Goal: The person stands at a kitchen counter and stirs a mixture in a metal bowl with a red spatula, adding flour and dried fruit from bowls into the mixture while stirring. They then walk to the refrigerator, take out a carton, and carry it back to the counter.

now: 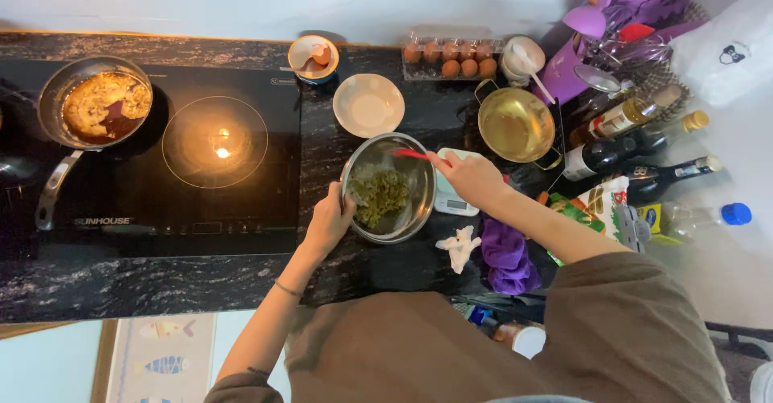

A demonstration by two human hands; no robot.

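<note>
A steel mixing bowl [419, 179] with a green chopped mixture [380, 196] stands on the dark marbled counter [161, 286]. My left hand [328, 222] grips the bowl's left rim. My right hand [469, 176] is at the bowl's right side and holds a thin red utensil [411, 154] that reaches over the bowl. Under my right hand lies a small white kitchen scale [453, 200].
A black induction hob [161, 202] carries a pan [101, 105] of brown food at left. Behind the bowl are a white plate [368, 104], a bowl of eggshells [313, 57], an egg tray [451, 58], a brass pot [515, 124], several bottles [624, 153], a purple cloth [507, 254].
</note>
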